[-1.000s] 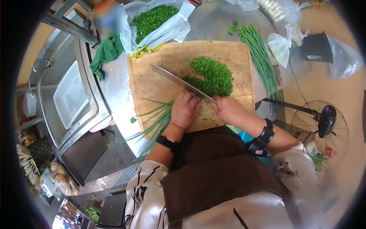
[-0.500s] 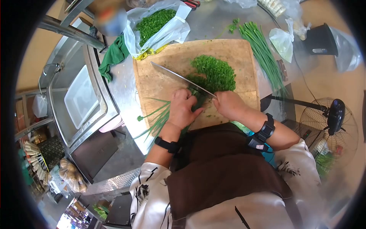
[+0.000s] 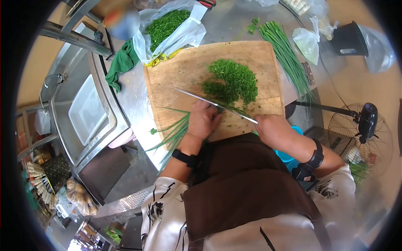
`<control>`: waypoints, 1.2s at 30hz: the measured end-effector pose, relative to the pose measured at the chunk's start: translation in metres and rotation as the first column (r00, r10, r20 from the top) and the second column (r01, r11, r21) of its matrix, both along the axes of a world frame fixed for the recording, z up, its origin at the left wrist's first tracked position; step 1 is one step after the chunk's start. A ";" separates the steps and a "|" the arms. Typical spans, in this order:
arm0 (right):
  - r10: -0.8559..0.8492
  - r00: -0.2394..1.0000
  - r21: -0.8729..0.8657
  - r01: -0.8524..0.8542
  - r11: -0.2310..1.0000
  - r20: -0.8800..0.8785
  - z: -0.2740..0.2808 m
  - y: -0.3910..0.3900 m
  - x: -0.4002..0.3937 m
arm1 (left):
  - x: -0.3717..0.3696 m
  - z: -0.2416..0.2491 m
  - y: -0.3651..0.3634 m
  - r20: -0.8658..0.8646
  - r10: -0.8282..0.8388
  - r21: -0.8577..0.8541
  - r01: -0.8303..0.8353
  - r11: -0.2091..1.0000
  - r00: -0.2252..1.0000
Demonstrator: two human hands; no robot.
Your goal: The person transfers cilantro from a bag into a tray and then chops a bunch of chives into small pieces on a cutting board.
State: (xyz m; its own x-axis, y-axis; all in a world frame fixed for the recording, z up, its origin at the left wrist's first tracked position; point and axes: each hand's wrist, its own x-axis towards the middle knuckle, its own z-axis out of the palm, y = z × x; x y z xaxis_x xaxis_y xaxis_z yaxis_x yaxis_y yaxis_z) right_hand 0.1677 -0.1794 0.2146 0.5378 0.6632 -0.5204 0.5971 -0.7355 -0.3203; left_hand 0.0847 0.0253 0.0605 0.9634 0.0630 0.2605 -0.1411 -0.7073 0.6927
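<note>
My right hand (image 3: 271,129) is closed round the handle of a long knife (image 3: 201,98), whose blade points left across the wooden cutting board (image 3: 171,79). Closed over a bunch of green onions (image 3: 178,129), my left hand (image 3: 203,119) presses them to the board close to the blade. Their long green ends stick out to the left, past the board's edge. A heap of finely chopped green onions (image 3: 236,81) lies just beyond the blade. The cut ends beneath my left fingers are mostly hidden.
A plastic bag of chopped greens (image 3: 167,29) stands behind the board, beside a green cloth (image 3: 122,65). Whole green onions (image 3: 287,54) and a second knife (image 3: 308,73) lie right. A sink (image 3: 90,113) is at left, a fan (image 3: 362,121) at right.
My right hand has drawn the knife toward me and to the right. My left hand stays on the green onions, almost unmoved. The view has shifted slightly.
</note>
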 end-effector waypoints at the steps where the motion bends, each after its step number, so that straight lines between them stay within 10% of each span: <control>1: 0.000 1.000 -0.010 0.000 1.000 0.007 -0.001 0.001 0.000 | 0.000 0.002 0.000 -0.002 0.000 -0.017 0.000 1.000 1.000; 9: -0.060 0.996 0.133 0.051 0.990 0.061 -0.076 0.037 0.007 | -0.001 0.000 -0.002 -0.030 0.036 -0.007 -0.036 0.999 0.999; 36: 0.032 0.996 0.028 -0.035 0.999 0.086 -0.012 -0.001 -0.002 | -0.010 -0.003 -0.007 0.020 0.072 -0.019 -0.071 0.997 0.997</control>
State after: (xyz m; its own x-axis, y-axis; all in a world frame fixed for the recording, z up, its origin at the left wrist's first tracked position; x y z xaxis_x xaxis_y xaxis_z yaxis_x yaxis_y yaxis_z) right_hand 0.1653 -0.1800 0.2026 0.5568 0.6963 -0.4529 0.6476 -0.7054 -0.2883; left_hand 0.0743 0.0181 0.0575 0.9507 0.1366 0.2785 -0.1049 -0.7033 0.7031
